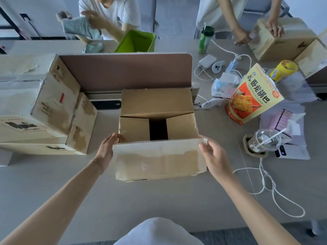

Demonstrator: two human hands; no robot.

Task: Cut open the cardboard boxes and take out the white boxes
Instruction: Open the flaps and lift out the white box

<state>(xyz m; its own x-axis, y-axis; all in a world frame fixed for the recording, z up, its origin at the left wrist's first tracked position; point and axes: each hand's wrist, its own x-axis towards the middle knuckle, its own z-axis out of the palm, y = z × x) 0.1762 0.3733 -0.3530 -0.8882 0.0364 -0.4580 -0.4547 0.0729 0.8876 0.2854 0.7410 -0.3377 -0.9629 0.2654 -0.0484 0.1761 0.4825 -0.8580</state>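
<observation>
I had the box (157, 131) at the centre of the frame on the tabletop (106, 195), its top already cut open. My left hand (106, 149) gripped the left end of the near flap (159, 160), and my right hand (215, 156) pinched its right corner, both hands closed on that flap, I judged to fold it down toward me and clear the opening. The far flap (156, 101) stood tilted back against the pink divider (125, 71), which kept it out of the way. The two inner flaps (134, 129) still lay nearly flat, leaving only a dark slot (158, 129) between them; no white box showed in there, so I could not tell what was inside. The cardboard was plain brown, matte and creased, with pale torn strips where tape had peeled its surface. More boxes (42, 103) were stacked at the left of the frame.
</observation>
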